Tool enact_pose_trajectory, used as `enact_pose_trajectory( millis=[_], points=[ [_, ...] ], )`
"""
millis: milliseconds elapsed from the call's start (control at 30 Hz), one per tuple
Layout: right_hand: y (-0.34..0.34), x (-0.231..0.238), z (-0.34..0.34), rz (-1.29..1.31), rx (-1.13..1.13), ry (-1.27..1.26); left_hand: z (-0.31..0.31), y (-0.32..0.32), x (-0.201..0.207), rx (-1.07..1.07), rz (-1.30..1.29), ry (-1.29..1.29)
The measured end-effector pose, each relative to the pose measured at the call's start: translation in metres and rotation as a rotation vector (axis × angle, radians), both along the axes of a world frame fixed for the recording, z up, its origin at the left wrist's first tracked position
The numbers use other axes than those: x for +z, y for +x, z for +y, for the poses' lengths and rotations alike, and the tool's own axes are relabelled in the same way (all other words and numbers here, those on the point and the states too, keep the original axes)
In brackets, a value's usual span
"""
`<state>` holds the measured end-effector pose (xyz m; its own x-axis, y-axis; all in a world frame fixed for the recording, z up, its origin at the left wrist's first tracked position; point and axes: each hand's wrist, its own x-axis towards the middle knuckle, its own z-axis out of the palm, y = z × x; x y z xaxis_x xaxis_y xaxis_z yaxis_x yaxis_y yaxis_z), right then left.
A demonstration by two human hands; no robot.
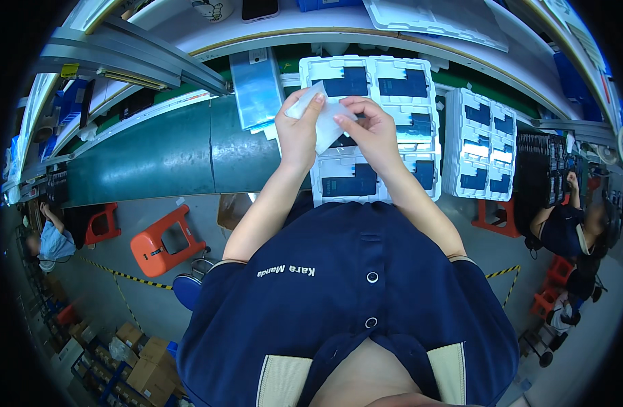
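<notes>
A thin white sheet (330,122), creased and translucent, hangs between my two hands. My left hand (297,129) is closed on its left part, the thumb pressed over it. With a pinch of thumb and fingers, my right hand (370,129) grips the sheet's right edge. Beneath both hands lies a white plastic tray (430,85) with dark flat battery-like packs in its compartments. One dark pack (349,183) shows below the hands, another dark pack (403,84) at the upper right. The sheet and hands hide the tray's middle left compartment.
Right of the tray stands a stack of similar white trays (450,146). Blue-tinted clear plastic sheets (256,88) lie at the left on the green bench (148,159). A shelf (325,35) runs behind. An orange stool (150,251) is on the floor; people sit at both sides.
</notes>
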<state>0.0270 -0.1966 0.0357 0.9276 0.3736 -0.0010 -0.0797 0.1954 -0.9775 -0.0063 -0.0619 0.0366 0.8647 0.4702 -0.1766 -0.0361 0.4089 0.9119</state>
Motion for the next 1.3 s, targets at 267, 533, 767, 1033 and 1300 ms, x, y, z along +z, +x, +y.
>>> enact_pose_trajectory(
  millis=[267, 533, 767, 1033, 1300],
  points=[
    [0.071, -0.031, -0.043, 0.211, -0.183, 0.038, 0.047, 0.045, -0.005, -0.416, 0.162, 1.377],
    [0.121, -0.039, -0.041, 0.092, -0.163, -0.071, 0.051, 0.069, -0.003, -0.575, 0.290, 1.296],
    [0.116, -0.043, -0.012, -0.146, -0.016, -0.523, 0.088, 0.037, 0.030, -0.982, 0.174, 1.167],
    [0.102, -0.034, -0.002, -0.335, -0.018, -0.782, 0.074, 0.035, 0.019, -1.015, 0.106, 1.100],
    [0.112, -0.034, -0.007, -0.332, 0.071, -0.774, 0.069, 0.040, 0.013, -1.029, 0.138, 1.124]
  ],
)
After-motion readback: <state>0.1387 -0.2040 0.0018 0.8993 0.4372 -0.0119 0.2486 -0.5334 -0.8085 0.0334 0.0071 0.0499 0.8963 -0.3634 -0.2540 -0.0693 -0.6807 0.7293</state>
